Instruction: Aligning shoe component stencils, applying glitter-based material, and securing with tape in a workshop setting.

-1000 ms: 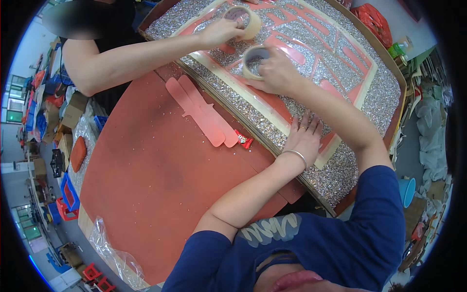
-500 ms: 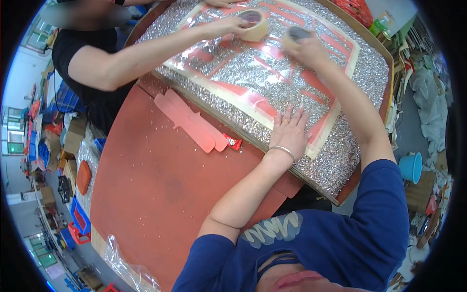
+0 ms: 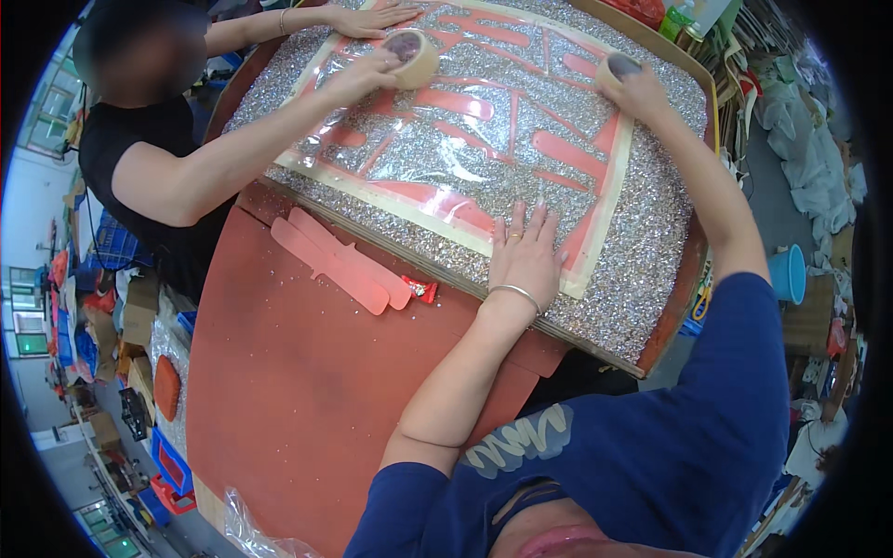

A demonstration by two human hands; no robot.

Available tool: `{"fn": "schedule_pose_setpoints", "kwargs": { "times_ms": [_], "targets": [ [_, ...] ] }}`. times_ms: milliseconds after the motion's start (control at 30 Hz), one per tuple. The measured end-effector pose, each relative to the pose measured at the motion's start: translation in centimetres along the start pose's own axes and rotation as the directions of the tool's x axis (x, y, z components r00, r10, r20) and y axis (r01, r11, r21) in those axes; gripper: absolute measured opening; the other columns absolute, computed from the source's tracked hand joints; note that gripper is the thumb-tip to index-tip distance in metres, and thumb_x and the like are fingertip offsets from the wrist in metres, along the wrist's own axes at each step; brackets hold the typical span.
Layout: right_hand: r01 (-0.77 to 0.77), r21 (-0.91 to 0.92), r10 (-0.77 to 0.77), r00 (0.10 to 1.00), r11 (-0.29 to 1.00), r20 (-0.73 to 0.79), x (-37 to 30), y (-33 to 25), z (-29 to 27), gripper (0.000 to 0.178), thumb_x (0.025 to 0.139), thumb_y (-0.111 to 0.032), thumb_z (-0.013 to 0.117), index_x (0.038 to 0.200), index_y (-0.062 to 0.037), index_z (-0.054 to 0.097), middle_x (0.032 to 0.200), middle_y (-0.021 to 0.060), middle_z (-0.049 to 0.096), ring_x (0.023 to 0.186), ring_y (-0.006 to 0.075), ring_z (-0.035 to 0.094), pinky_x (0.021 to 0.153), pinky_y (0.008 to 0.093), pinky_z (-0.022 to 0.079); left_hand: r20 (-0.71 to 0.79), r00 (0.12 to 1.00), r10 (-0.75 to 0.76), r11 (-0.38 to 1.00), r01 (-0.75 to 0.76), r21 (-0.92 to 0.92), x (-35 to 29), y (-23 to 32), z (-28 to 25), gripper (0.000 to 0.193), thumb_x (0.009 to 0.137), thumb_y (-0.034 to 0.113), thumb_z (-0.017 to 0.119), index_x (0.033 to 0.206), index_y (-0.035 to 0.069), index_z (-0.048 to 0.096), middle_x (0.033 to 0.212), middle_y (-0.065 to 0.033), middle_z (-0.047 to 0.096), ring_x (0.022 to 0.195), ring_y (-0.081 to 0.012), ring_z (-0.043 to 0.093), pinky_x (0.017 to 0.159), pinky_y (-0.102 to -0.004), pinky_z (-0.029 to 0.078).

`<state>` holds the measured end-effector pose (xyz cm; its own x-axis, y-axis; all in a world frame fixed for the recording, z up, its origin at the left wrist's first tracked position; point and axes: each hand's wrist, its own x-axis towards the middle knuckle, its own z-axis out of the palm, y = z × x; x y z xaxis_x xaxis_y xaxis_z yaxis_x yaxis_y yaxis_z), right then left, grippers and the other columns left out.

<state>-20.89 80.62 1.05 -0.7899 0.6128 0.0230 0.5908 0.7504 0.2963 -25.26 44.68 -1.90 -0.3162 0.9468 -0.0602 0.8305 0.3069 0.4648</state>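
Observation:
My left hand (image 3: 527,259) lies flat with fingers spread on the near edge of a clear film sheet (image 3: 521,206), which bears pink shapes and has a pale tape border. Farther right, my right hand (image 3: 644,95) grips a roll of tape (image 3: 618,69) and presses it at the sheet's right side. The sheet lies over silvery glitter grains (image 3: 642,270) in a shallow wooden-edged tray (image 3: 665,339). Across on the left, a co-worker's hand (image 3: 370,73) holds another tape roll (image 3: 415,63) on the film; that person's other hand (image 3: 374,19) rests flat at the far edge.
A reddish-brown board (image 3: 307,391) is in front of the tray, with pink cut-out strips (image 3: 339,260) and a small red wrapper (image 3: 420,289) on it. Crumpled clear plastic (image 3: 256,530) is at its near left corner. A blue bucket (image 3: 787,274) stands on the right.
My right hand has moved its tape roll rightward across the film. The co-worker's roll has shifted left. My left hand stays pressed on the near edge; the whole view has shifted slightly.

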Motion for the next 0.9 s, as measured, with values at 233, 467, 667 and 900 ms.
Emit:
{"fn": "schedule_pose_setpoints", "kwargs": {
  "times_ms": [233, 467, 667, 900],
  "targets": [
    [0.037, 0.059, -0.033, 0.997, 0.998, -0.063, 9.7, -5.2, 0.9, 0.063, 0.088, -0.06, 0.037, 0.097, -0.0083, 0.073, 0.099, 0.0124, 0.071, 0.104, 0.0424, 0.056, 0.092, 0.0441, 0.047, -0.011, 1.0, 0.01, 1.0, -0.01, 0.017, 0.1, 0.0, 0.1, 0.053, 0.095, 0.035, 0.047, 0.141, 0.009, 0.039, 0.151, -0.014, 0.031, 0.142, -0.0362, 0.021, 0.115, -0.0523, 0.016],
    [0.175, 0.246, -0.108, 0.959, 0.953, -0.262, 11.3, -14.4, -2.3, 0.063, 0.086, -0.06, 0.041, 0.085, -0.0058, 0.074, 0.088, 0.0134, 0.071, 0.103, 0.041, 0.057, 0.091, 0.0429, 0.047, -0.01, 1.0, 0.011, 1.0, -0.011, -0.022, 0.1, -0.1, 0.4, 0.054, 0.094, 0.032, 0.05, 0.14, 0.008, 0.038, 0.151, -0.0153, 0.031, 0.141, -0.0371, 0.021, 0.114, -0.0539, 0.016],
    [0.574, 0.279, -0.467, 0.804, 0.769, -0.367, 3.7, -16.7, -4.1, 0.046, 0.082, -0.048, 0.057, 0.078, -0.0047, 0.073, 0.078, 0.0152, 0.069, 0.105, 0.0384, 0.056, 0.092, 0.0453, 0.047, -0.038, 0.999, 0.015, 0.989, -0.02, -0.146, 0.1, -0.3, -0.3, 0.05, 0.093, 0.03, 0.052, 0.136, 0.005, 0.043, 0.149, -0.0167, 0.032, 0.14, -0.039, 0.022, 0.113, -0.0554, 0.015],
    [0.796, 0.232, -0.624, 0.588, 0.559, -0.515, -12.6, -11.8, -5.7, 0.042, 0.076, -0.042, 0.07, 0.069, -0.0004, 0.067, 0.074, 0.0131, 0.065, 0.106, 0.0344, 0.055, 0.095, 0.0467, 0.042, 0.253, 0.946, -0.202, 0.766, 0.313, -0.562, 0.8, -2.4, -4.6, 0.038, 0.09, 0.016, 0.053, 0.125, 0.002, 0.052, 0.13, -0.0186, 0.054, 0.126, -0.0381, 0.044, 0.112, -0.0452, 0.026]
  ]
}}
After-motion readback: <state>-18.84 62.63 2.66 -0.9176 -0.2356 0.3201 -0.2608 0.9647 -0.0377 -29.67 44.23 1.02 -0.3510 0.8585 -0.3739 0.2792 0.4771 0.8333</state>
